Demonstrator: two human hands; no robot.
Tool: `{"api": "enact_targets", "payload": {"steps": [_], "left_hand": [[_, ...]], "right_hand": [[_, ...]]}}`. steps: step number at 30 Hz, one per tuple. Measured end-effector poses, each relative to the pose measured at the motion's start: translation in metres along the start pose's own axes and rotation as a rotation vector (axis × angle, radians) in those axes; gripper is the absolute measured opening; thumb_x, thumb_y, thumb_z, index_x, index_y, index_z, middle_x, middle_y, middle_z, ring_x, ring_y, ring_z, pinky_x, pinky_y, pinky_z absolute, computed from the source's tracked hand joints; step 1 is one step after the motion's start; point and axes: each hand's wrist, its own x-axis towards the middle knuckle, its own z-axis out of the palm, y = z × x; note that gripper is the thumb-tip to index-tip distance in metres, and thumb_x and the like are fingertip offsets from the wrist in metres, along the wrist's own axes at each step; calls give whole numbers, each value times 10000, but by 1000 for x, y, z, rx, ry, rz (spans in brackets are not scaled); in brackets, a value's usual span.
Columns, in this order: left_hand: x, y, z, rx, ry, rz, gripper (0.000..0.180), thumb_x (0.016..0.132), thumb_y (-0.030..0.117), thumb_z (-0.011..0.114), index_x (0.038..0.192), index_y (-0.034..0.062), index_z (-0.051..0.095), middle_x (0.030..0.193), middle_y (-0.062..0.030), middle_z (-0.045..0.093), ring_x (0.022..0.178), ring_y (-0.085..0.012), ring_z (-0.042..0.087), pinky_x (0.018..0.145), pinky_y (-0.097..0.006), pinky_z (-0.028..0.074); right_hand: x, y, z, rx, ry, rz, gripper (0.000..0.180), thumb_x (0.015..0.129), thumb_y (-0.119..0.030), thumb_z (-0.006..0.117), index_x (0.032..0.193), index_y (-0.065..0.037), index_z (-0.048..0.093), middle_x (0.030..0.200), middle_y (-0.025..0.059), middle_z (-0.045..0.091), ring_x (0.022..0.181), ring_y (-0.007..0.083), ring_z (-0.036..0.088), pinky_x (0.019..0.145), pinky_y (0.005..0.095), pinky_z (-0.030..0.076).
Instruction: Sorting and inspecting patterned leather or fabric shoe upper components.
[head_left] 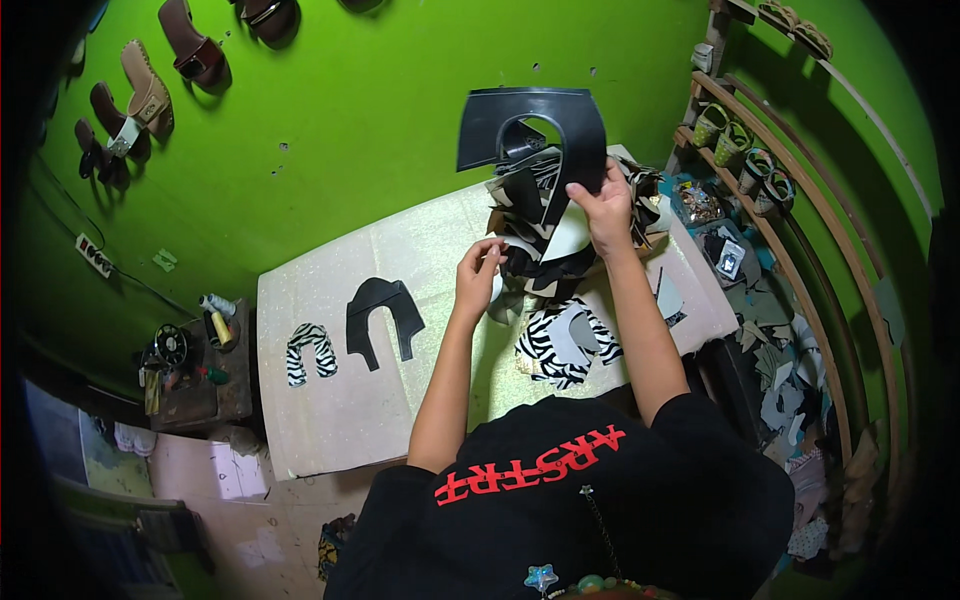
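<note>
Raised over the far side of the table, a curved black leather-like piece (583,125) is in the grip of my right hand (610,212), the thumb lying on its near face. My left hand (474,278) is lower, at the left edge of a heap of black and white cut scraps (520,192). Its thumb and fingers are pinched together; whether a scrap is between them is hard to see. Zebra-print pieces (545,345) with a grey-white piece on them lie below my hands. Farther left are U-shaped black pieces (380,297) and a zebra-print U-shaped piece (310,343).
The pale table (330,430) stands against a green wall. At the left, a small stand (205,400) bears thread spools and a black wheel. Sandals (145,85) hang on the wall. To the right are a wooden rack (745,105) with small shoes and heaped scraps (775,350).
</note>
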Motion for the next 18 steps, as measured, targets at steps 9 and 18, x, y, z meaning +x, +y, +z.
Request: {"api": "enact_targets", "payload": {"steps": [9,18], "left_hand": [[-11,12,-63,-713,43,79,647,857,590,320,1195,44,399,1209,-215,470,993,-293,557,763,-335,484],[-36,-13,-144,-619,360,-110,389,893,402,445,1065,56,495,1032,-130,584,831,-243,610,641,-279,462]], "right_hand": [[-47,52,39,-196,-248,281,539,722,80,601,1185,-11,339,1020,106,573,924,139,544,826,253,427],[-86,105,58,-314,-299,519,313,775,10,575,1065,-3,456,904,88,624,778,113,585,686,240,468]]}}
